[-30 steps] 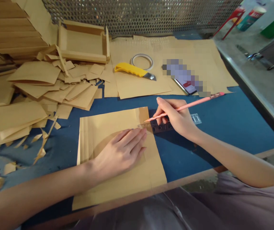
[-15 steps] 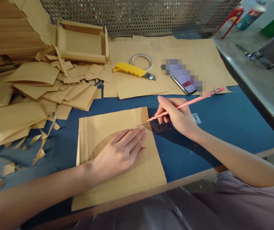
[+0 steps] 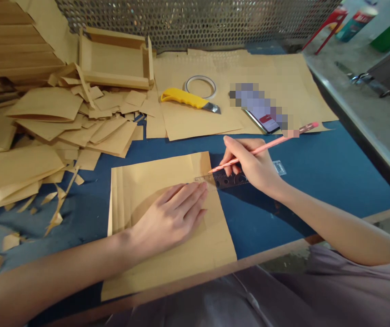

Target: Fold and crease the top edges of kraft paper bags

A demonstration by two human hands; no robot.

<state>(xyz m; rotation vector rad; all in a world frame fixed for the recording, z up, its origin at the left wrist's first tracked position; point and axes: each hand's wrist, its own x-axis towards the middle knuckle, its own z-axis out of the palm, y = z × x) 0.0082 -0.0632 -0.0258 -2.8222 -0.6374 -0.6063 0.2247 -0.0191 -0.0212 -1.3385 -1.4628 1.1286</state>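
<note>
My left hand [image 3: 176,215] lies flat, fingers stretched out, on a folded sheet of brown kraft paper [image 3: 167,170]. Its fingertips press the end of a clear plastic ruler [image 3: 227,180], which crosses the sheet's right edge onto the blue table. A pink pencil [image 3: 266,146] is pinched in my right hand [image 3: 254,165], its tip down at the ruler's upper edge near the paper's right side. Part of the ruler is hidden under my right hand.
Behind the sheet lie a yellow utility knife [image 3: 190,100], a roll of tape [image 3: 201,86] and a phone [image 3: 266,118] on larger brown sheets [image 3: 297,86]. Paper scraps [image 3: 106,127] and an open paper tray [image 3: 115,59] fill the left side. A perforated metal panel [image 3: 181,27] stands behind.
</note>
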